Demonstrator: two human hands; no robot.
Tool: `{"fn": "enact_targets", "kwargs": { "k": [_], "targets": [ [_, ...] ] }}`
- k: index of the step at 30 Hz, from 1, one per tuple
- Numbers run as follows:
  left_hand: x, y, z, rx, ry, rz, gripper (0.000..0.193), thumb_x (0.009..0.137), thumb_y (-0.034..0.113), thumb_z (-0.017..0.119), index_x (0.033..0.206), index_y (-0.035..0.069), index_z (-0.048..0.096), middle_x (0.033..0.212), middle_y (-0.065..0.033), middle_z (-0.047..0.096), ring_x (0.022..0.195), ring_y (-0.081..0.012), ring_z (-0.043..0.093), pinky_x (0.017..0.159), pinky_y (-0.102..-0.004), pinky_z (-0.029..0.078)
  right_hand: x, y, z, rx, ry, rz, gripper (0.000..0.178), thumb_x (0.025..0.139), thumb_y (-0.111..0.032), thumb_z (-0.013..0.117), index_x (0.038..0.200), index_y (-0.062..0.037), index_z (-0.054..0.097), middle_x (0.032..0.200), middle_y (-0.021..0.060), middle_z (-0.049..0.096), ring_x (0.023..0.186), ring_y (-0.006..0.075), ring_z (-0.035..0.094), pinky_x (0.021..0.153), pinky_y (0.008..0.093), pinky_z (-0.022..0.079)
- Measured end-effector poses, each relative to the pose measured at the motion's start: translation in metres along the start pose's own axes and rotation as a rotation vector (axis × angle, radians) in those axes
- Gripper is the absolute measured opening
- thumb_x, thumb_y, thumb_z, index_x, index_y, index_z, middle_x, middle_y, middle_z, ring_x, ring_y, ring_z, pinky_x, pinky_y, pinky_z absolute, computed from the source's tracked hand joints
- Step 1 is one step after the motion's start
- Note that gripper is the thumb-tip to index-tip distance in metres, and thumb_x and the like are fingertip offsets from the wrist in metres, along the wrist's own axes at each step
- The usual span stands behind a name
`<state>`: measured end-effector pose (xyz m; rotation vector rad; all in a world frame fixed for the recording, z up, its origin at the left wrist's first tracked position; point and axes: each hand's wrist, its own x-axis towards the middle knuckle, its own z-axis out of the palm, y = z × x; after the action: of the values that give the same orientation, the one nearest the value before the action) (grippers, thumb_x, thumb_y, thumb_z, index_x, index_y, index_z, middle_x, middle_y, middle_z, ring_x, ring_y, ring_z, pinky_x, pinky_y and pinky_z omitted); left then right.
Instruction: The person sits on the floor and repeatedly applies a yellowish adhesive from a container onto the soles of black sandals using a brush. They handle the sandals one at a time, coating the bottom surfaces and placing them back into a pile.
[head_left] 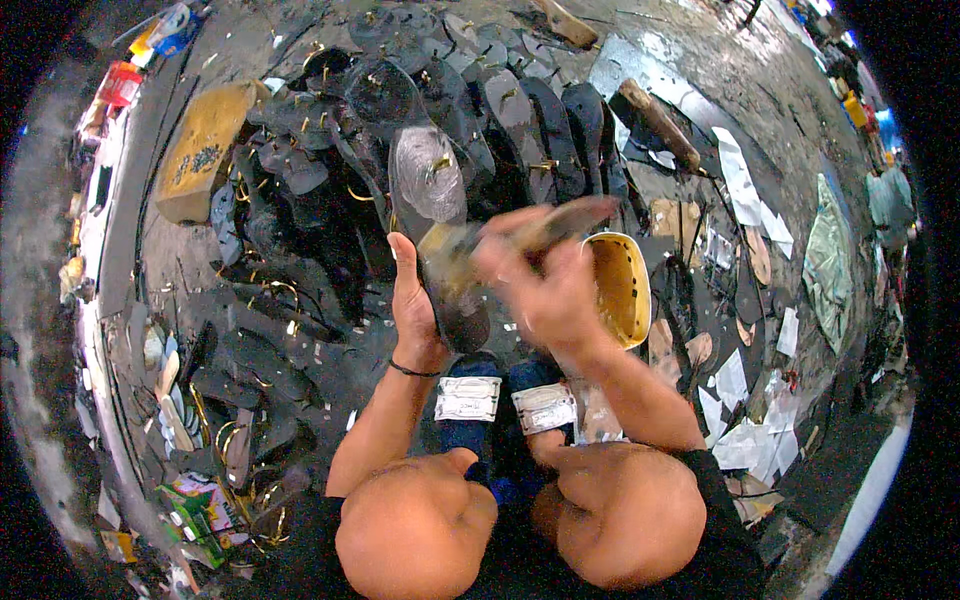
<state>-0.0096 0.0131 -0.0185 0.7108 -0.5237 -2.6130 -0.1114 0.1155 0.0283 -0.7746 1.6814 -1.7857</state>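
Note:
My left hand (418,318) is closed around the side of a long dark shoe sole (462,318), its thumb along the left edge. A pale, shiny wet-looking patch covers the sole's far end. Over the sole's middle, my right hand (548,290) grips a brush-like tool (580,215), smeared by motion. The tool's handle points to the upper right, and its blurred yellowish end lies at the sole's surface. Just right of that hand stands a yellow tub (625,290) with a white rim and brown stains inside.
Many dark soles (515,110) with yellowish strips lie beyond my hands. A yellow-brown block (205,150) rests at left, a wooden stick (660,125) at far right. Paper scraps (765,435) litter the right side. My sandalled feet (468,400) are close below the sole.

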Motion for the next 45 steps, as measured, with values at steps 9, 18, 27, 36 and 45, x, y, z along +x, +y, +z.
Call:
{"fn": "enact_targets", "kwargs": {
  "k": [9,18,27,36,45],
  "targets": [
    [0.003,0.02,-0.01,0.03,0.128,0.174,0.075,0.085,0.074,0.052,0.116,0.006,0.062,0.1,-0.0092,0.071,0.078,-0.0224,0.07,0.07,-0.0383,0.06,0.002,0.049,-0.03,-0.35,0.179,0.039,0.021,0.086,-0.02,0.073,0.094,-0.0025,0.067,0.084,0.0117,0.071,0.079,0.0243,0.07,0.075,0.035,0.054],
    [0.003,0.004,-0.002,-0.144,-0.146,-0.289,0.084,0.081,0.083,0.047,0.11,0.006,0.063,0.105,-0.0122,0.069,0.093,-0.0217,0.067,0.083,-0.0376,0.056,-0.021,0.015,0.007,-0.268,-0.093,-0.223,0.021,0.085,-0.019,0.074,0.098,-0.004,0.067,0.089,0.0121,0.07,0.082,0.025,0.068,0.074,0.0359,0.053],
    [0.004,0.003,-0.016,-0.004,0.069,0.023,0.067,0.089,0.072,0.048,0.107,0.009,0.063,0.091,-0.0056,0.068,0.078,-0.018,0.067,0.071,-0.0321,0.057,-0.028,0.021,0.007,-0.243,0.014,-0.123,0.018,0.085,-0.016,0.072,0.092,-0.0006,0.065,0.088,0.0156,0.07,0.083,0.0268,0.069,0.077,0.0356,0.053],
    [0.002,0.009,-0.027,0.046,0.233,0.231,0.064,0.091,0.069,0.05,0.11,0.009,0.063,0.091,-0.0042,0.068,0.077,-0.0183,0.065,0.069,-0.0324,0.055,-0.02,0.03,-0.009,-0.467,0.12,-0.088,0.014,0.089,-0.015,0.07,0.094,-0.0028,0.065,0.084,0.0114,0.069,0.075,0.0232,0.067,0.068,0.0362,0.052],
    [-0.063,0.04,-0.086,-0.068,0.229,0.334,0.046,0.1,0.042,0.042,0.116,0.005,0.062,0.106,-0.0122,0.07,0.085,-0.0259,0.069,0.074,-0.0389,0.057,-0.048,-0.011,0.013,-0.007,-0.107,0.171,0.021,0.088,-0.007,0.069,0.108,-0.0057,0.062,0.093,0.0024,0.065,0.076,0.0099,0.058,0.07,0.0262,0.048]
  ]
}}
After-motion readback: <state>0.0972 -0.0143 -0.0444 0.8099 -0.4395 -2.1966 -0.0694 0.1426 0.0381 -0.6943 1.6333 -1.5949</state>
